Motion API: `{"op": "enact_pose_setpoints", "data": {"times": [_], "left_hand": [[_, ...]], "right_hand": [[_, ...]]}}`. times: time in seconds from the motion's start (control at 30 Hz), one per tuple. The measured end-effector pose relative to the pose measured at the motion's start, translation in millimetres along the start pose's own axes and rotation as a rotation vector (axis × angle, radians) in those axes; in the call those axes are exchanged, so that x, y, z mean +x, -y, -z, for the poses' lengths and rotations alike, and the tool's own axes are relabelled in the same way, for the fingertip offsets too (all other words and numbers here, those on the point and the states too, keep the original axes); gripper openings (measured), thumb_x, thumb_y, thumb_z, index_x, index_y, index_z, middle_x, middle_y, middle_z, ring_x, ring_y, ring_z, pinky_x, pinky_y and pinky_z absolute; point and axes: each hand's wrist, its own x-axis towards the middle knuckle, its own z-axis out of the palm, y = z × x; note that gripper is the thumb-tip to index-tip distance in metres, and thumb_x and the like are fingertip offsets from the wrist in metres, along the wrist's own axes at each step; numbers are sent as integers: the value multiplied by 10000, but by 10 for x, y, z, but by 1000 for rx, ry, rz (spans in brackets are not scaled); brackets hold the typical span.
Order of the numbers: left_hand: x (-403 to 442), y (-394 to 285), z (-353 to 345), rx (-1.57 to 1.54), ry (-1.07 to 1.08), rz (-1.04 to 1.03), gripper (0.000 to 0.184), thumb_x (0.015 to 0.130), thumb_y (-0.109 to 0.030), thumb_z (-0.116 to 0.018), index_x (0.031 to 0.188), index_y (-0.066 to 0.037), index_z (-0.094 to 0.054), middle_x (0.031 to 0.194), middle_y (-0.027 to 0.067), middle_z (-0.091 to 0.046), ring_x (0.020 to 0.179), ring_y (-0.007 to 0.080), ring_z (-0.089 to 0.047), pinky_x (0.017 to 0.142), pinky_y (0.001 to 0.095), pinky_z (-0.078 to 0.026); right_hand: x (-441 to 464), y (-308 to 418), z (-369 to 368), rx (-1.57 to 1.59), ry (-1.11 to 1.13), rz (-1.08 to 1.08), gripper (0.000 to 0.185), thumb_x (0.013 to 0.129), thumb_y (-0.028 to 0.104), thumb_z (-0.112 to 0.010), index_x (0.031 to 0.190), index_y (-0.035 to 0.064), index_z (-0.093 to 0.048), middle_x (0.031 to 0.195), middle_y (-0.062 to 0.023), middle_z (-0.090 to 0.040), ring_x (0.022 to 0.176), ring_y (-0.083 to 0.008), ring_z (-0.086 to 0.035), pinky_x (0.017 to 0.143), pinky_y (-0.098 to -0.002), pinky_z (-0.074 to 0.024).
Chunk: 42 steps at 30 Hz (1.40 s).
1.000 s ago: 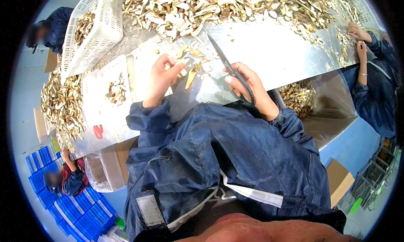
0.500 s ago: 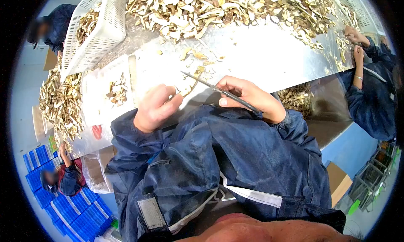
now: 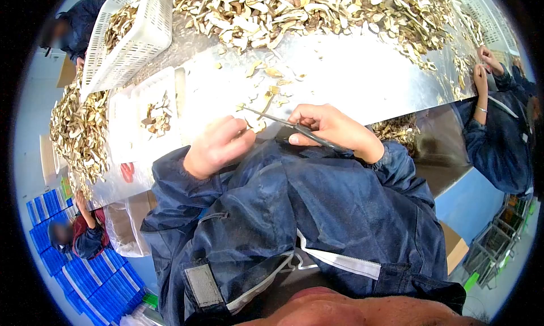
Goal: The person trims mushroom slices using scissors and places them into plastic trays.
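My right hand (image 3: 334, 129) is closed around the dark handle of a slim, pointed knife (image 3: 271, 117), its blade slanting up and left toward my other hand. The fingers of my left hand (image 3: 220, 146) are curled together just left of the blade; what they hold, if anything, is hidden. A pale dried mushroom slice (image 3: 258, 125) shows beside the left fingertips, below the blade; I cannot tell whether it is gripped. Several loose mushroom pieces (image 3: 273, 73) lie on the shiny metal table (image 3: 351, 71) beyond my hands.
Sliced mushrooms (image 3: 306, 14) are heaped across the far table. A white perforated crate (image 3: 133, 48) and a white tray (image 3: 122, 113) with mushroom pieces stand at left, near another mushroom pile (image 3: 79, 130). Co-workers are at both sides; one co-worker's hands (image 3: 481, 71) are at the right edge.
My left hand has shifted slightly right, and its fingers have curled closer together. The knife has tilted flatter, its tip lower, with my right hand in nearly the same place.
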Motion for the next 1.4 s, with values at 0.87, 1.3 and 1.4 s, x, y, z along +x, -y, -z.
{"op": "enact_pose_setpoints", "data": {"times": [0.87, 1.3, 1.4], "left_hand": [[-931, 1082, 217, 638, -185, 892, 167, 919, -204, -657, 1011, -65, -667, 1102, 96, -666, 1053, 310, -603, 887, 447, -438], [728, 623, -947, 120, 33, 381, 169, 846, -46, -619, 1010, -30, -655, 950, 155, -649, 943, 340, -601, 845, 420, -504], [664, 691, -944, -38, -38, 474, 193, 862, -63, -623, 1048, -21, -653, 938, 113, -637, 876, 288, -608, 785, 382, -507]], "right_hand": [[-103, -195, 40, 236, -636, -37, 241, 952, 222, -715, 1083, 33, -643, 724, 46, -541, 582, -24, -462, 509, -195, -359], [-178, -279, 78, 299, -590, 50, 242, 962, 197, -700, 1126, 36, -626, 773, 25, -572, 613, -34, -483, 533, -199, -376], [-176, -295, 106, 291, -561, 50, 252, 962, 200, -700, 1136, 35, -622, 776, 24, -569, 622, -39, -485, 540, -203, -381]]}}
